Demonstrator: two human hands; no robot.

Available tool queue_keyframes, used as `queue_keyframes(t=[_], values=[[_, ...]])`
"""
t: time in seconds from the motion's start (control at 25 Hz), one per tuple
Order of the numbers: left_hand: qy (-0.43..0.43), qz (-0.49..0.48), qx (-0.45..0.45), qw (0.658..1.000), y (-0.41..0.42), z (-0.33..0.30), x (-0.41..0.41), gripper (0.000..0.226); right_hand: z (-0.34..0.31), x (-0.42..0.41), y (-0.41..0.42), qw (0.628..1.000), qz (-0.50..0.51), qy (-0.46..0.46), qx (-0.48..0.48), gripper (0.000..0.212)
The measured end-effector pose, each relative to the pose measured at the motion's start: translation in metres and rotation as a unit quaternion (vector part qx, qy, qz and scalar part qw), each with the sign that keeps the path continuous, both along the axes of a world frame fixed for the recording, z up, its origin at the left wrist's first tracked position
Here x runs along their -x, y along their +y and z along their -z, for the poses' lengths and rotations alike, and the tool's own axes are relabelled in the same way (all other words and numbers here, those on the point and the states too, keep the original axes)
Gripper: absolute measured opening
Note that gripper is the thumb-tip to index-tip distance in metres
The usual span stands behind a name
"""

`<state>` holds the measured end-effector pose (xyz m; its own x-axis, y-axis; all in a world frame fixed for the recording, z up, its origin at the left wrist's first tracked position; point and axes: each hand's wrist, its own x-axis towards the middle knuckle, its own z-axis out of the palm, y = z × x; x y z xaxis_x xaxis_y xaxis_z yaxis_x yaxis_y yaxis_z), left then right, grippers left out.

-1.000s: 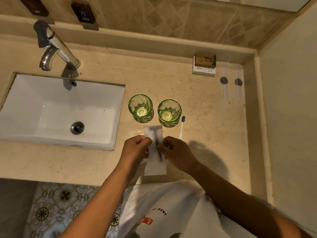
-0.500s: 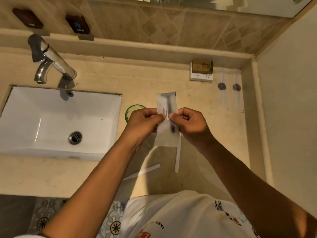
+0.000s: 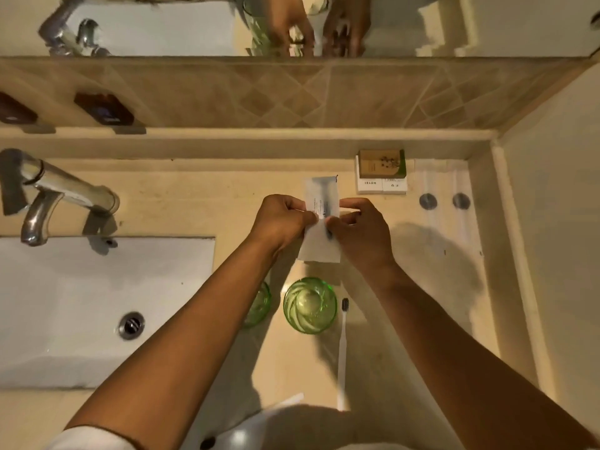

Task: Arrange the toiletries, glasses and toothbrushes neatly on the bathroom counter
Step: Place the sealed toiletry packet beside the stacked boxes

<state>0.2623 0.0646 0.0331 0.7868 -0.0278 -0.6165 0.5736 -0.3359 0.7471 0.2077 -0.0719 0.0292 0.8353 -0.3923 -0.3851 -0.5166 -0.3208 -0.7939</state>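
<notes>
Head view, looking down on a beige stone counter [image 3: 201, 203] with a white rectangular sink [image 3: 81, 306] set in its left part. Nearest the front edge lies a white toothbrush with a dark bristle head [image 3: 342, 349], its handle running toward the front edge and its head pointing to the back. Just left of the brush head stands a green ribbed drinking glass [image 3: 310, 305], upright. A second green glass [image 3: 259, 303] stands left of it, largely hidden by the left forearm. A thin pale strip [image 3: 289, 401] lies slantwise near the front edge.

Above the glasses, over the middle of the counter, both hands hold a white translucent paper sachet with a dark item inside [image 3: 321, 219]. The left hand [image 3: 282, 222] has its fingers curled and pinches the sachet's left edge; the right hand [image 3: 357, 228] likewise pinches the right edge, fingertips of both nearly meeting.

Toward the back right corner sit a small brown and green carton atop white boxes [image 3: 382, 170], and, right of these, two clear wrapped items with round grey caps [image 3: 444, 201]. At the back left stands a chrome tap [image 3: 65, 193]. A mirror [image 3: 162, 24] runs above the tiled wall.
</notes>
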Motion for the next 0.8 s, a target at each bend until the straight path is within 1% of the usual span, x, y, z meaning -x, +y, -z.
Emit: queue_keyframes(t=[0.04, 0.08, 0.2, 0.28, 0.4, 0.56, 0.68, 0.76, 0.8], values=[[0.002, -0.001, -0.012, 1.0, -0.006, 0.009, -0.01, 0.018, 0.009, -0.009, -0.004, 1.0, 0.013, -0.002, 0.0, 0.026], [0.004, 0.0, -0.019, 1.0, -0.012, 0.017, -0.018, 0.019, 0.017, -0.017, -0.008, 1.0, 0.022, -0.005, 0.006, 0.027], [0.007, 0.009, -0.021, 1.0, -0.026, 0.041, -0.039, 0.017, 0.041, -0.035, -0.014, 0.999, 0.033, -0.004, 0.034, 0.021], [0.001, 0.021, -0.037, 0.999, -0.031, 0.054, -0.048, 0.014, 0.054, -0.042, -0.017, 0.998, 0.022, -0.016, 0.065, 0.016], [-0.034, 0.047, -0.096, 0.994, -0.035, 0.065, -0.055, 0.012, 0.065, -0.047, -0.018, 0.992, -0.022, -0.033, 0.122, 0.013], [-0.107, 0.091, -0.156, 0.978, -0.038, 0.069, -0.053, 0.017, 0.078, -0.048, -0.021, 0.991, -0.033, -0.04, 0.126, 0.016], [-0.195, 0.154, -0.211, 0.945, -0.035, 0.071, -0.045, 0.034, 0.077, -0.042, -0.021, 0.986, -0.047, -0.041, 0.154, 0.022], [-0.274, 0.212, -0.226, 0.91, -0.027, 0.071, -0.04, 0.049, 0.072, -0.038, -0.022, 0.981, -0.073, -0.052, 0.171, 0.027], [-0.303, 0.262, -0.233, 0.886, -0.02, 0.073, -0.039, 0.056, 0.07, -0.036, -0.021, 0.977, -0.099, -0.05, 0.18, 0.031]])
